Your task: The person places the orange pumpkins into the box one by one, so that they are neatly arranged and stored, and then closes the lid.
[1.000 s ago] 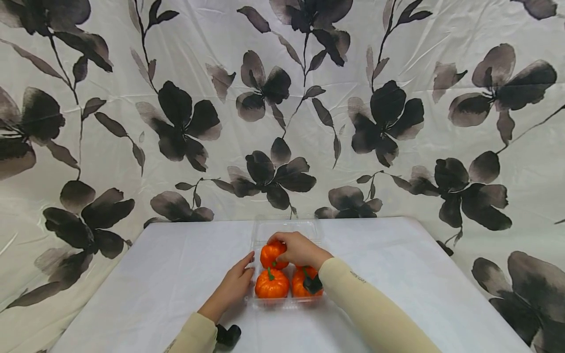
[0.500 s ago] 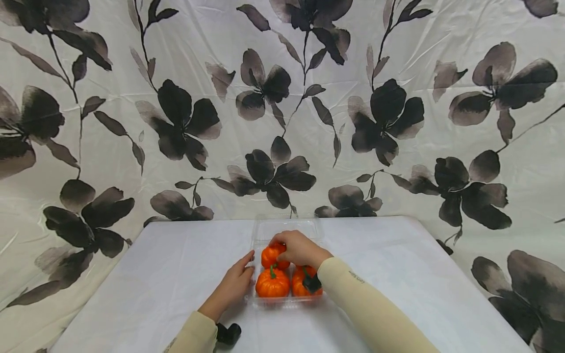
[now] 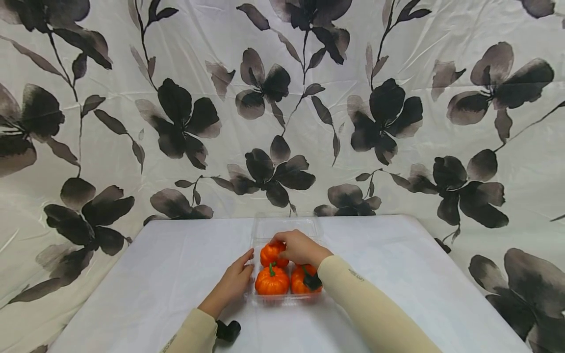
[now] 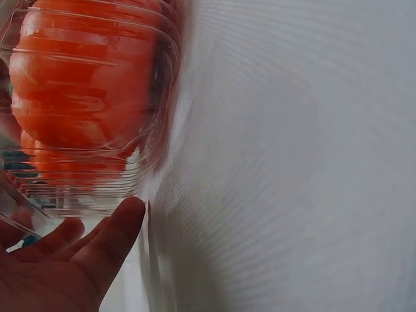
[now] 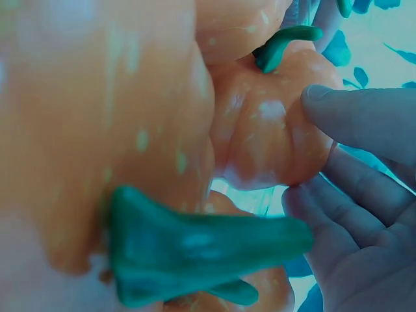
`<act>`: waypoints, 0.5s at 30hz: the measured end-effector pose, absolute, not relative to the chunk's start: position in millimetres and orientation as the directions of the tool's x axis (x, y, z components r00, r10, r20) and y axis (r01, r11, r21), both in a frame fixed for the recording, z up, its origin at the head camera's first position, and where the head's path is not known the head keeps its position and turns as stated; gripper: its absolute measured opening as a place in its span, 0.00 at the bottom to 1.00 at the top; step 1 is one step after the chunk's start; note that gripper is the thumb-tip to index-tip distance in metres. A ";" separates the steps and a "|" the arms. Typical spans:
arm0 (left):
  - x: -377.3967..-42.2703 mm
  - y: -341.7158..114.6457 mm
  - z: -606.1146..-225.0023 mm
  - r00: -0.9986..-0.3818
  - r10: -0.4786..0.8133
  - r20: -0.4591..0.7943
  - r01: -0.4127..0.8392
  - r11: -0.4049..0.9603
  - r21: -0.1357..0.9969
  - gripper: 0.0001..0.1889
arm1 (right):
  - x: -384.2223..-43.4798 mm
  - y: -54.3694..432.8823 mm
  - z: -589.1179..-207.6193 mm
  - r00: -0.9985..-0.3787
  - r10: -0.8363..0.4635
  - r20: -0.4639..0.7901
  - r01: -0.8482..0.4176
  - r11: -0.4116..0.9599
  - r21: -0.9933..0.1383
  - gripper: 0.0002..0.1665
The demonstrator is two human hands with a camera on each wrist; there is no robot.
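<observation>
A clear plastic clamshell container (image 3: pixel 287 299) stands at the middle of the table with its lid (image 3: pixel 287 228) raised at the back. Inside are small orange pumpkins with green stems, among them a front left pumpkin (image 3: pixel 271 283) and a front right pumpkin (image 3: pixel 299 283). My right hand (image 3: pixel 302 247) grips the back left pumpkin (image 3: pixel 270 255), thumb on one side and fingers on the other. Another pumpkin (image 5: pixel 276 286) shows low in the right wrist view, mostly hidden behind a green stem. Straight fingers of my left hand (image 3: pixel 236 279) touch the container's left side.
A white cloth covers the table (image 3: pixel 185 260). Behind it hangs a floral curtain (image 3: pixel 326 162). A black wrist device (image 3: pixel 228 332) juts out beside my left sleeve, and another (image 3: pixel 312 282) overlaps the front right pumpkin.
The gripped pumpkin shifts very slightly under my right hand, which keeps its hold. My left hand stays at the container's side. The head view tilts a little.
</observation>
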State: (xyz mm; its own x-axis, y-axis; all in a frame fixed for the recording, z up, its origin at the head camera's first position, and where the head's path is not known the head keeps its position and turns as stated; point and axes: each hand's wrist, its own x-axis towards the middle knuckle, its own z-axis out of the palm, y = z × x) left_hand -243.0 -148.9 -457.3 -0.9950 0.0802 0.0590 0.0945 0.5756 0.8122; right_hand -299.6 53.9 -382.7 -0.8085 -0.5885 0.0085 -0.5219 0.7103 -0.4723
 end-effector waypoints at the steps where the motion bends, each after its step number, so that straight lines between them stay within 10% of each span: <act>1: -243.4 -149.0 -457.7 -0.995 0.080 0.057 0.093 0.576 0.812 0.28 | -299.5 54.7 -382.6 -0.807 -0.590 0.009 -0.524 0.709 -0.472 0.20; 15: -245.0 -150.3 -454.2 -0.996 0.087 0.018 0.065 0.569 0.819 0.29 | -299.7 60.1 -383.5 -0.778 -0.628 0.011 -0.563 0.690 -0.455 0.20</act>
